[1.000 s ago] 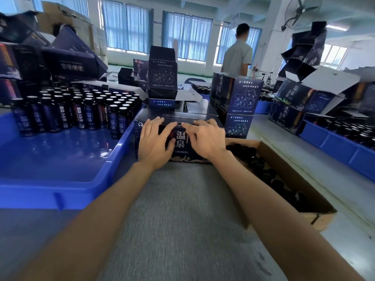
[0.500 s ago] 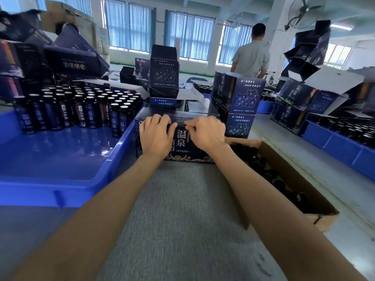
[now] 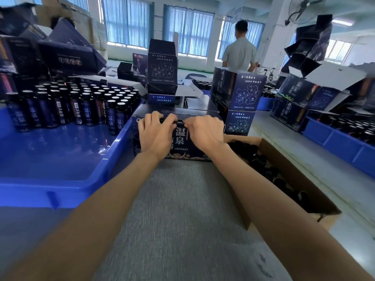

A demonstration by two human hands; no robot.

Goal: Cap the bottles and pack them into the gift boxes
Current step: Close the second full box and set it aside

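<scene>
mat: grey mat is lying under both forearms, running up to the gift box.
tray: blue tray is sitting left of the left forearm, its right rim running up to just beside the gift box.
carton: brown carton is sitting right of the right forearm, holding dark caps.
left hand: left hand is lying palm-down on the gift box front, fingers curling over the top front edge and gripping it.
right hand: right hand is doing the same just beside it; fingertips of both hands are nearly meeting at the edge.
gift box: dark blue gift box is standing at the far end of the mat, directly under both hands. Fingers are covering the seam, so I cannot tell whether the lid is fully shut.
bottles: dark bottles are standing upright in rows at the far end of the tray, left of and beyond the left hand.
stack: two printed boxes are standing stacked just beyond the right hand.
open box: one open box is standing upright beyond both hands.
background: a person is standing far behind, back turned.
</scene>
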